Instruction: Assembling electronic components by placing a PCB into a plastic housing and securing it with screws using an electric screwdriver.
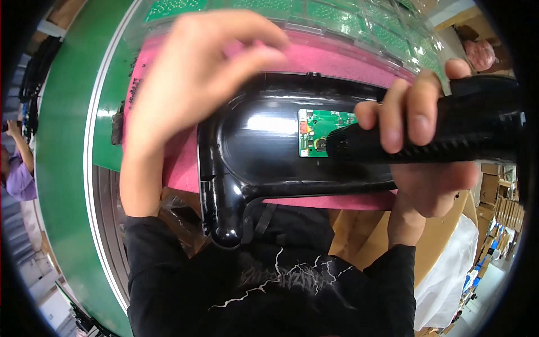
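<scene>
A black electric screwdriver (460, 132) with a ribbed body is in my right hand (412, 118), its fingers wrapped round it. Its narrow end lies over a small green circuit board (314, 137) and hides part of it. The board sits inside a glossy black plastic housing (252, 151), a curved shell that rests hollow side up on a pink foam mat (320, 48). Above the housing's far left part is my left hand (216, 70), smeared by motion. Thumb and forefinger curve toward each other; whether anything is between their tips I cannot make out.
Small black parts (133, 92) lie along the mat's left edge on the green table (67, 140). Clear plastic trays (359, 25) with green boards stand behind the mat. A cardboard box (359, 233) is near my right arm. Another person's arm (22, 149) shows at far left.
</scene>
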### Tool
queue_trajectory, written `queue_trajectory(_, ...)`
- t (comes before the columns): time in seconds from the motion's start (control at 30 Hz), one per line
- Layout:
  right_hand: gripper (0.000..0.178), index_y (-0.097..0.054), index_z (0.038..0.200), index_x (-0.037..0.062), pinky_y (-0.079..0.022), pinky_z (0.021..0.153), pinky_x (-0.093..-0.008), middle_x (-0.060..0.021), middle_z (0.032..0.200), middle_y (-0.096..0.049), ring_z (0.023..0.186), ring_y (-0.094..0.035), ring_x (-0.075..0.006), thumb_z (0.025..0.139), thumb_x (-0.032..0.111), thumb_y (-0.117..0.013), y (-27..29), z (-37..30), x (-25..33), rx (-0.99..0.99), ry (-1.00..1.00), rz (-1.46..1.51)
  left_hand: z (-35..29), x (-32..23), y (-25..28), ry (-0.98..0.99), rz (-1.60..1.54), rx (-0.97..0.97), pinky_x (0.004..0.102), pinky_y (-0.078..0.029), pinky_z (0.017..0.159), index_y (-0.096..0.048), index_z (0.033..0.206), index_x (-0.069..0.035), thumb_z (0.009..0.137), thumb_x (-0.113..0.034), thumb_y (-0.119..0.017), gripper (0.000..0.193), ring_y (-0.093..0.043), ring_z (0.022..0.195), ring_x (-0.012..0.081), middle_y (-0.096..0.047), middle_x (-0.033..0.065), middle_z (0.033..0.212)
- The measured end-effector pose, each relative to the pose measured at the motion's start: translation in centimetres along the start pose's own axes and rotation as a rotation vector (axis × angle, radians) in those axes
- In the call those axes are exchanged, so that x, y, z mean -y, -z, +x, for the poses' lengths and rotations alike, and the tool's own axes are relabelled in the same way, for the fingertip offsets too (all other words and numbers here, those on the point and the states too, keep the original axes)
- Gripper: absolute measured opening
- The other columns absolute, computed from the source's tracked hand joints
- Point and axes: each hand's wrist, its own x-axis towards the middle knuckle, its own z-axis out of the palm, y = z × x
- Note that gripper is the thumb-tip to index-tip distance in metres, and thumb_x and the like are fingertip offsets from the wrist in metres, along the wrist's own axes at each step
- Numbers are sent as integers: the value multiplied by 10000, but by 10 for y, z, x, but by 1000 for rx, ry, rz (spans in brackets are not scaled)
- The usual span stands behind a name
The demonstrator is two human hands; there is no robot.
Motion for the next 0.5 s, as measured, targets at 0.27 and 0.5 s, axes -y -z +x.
queue_trajectory(0.27,916,-333,1482,149,-478,844,-388,21,926,-535,788,-565,-152,805,589,-765,-5,3,-7,98,-108,-135,-27,48,40,437,372,255,331,-522,616,-618,890,58,694,95,-760,245,-650,690,216,-626,136,743)
queue_trajectory(0.5,837,-407,1415,195,-439,808,-389,45,867,-539,754,-556,-143,769,529,-822,-15,9,-9,203,-126,-72,-39,58,32,311,545,119,334,-526,583,-666,809,43,707,85,-614,121,-668,650,251,-662,171,683)
